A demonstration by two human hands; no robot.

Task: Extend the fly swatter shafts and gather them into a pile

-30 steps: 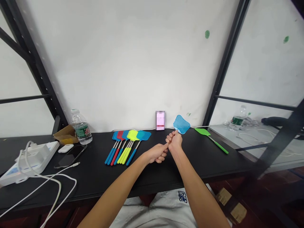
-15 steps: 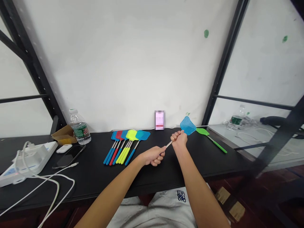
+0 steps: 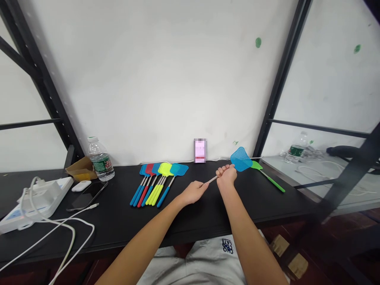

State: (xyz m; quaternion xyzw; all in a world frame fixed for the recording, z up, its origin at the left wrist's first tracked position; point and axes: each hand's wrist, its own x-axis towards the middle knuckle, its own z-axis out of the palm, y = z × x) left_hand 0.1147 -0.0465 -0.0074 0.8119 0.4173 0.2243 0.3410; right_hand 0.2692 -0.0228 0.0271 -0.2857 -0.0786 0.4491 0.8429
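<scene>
Both hands grip one blue fly swatter (image 3: 241, 159) above the dark table. My right hand (image 3: 226, 175) is closed around its metal shaft just below the blue mesh head. My left hand (image 3: 193, 192) is closed lower down, at the handle end, which it hides. Behind the held head and partly covered by it lies a green fly swatter (image 3: 271, 180). To the left, a row of several fly swatters lies side by side, overlapping, with blue, red and yellow ones (image 3: 156, 193) and a blue one (image 3: 165, 194) at its right end.
Against the white wall leans a phone-like screen (image 3: 200, 151). On the left are a water bottle (image 3: 101, 162), an open cardboard box (image 3: 81, 170), a white case (image 3: 81, 186), a dark phone (image 3: 87, 196) and a power strip (image 3: 44, 202) with white cables. Black metal posts (image 3: 277, 87) frame the table.
The held swatter's blue head has moved slightly right and now covers more of the green one. My left hand's fingers have rolled over the handle, with fewer of them showing.
</scene>
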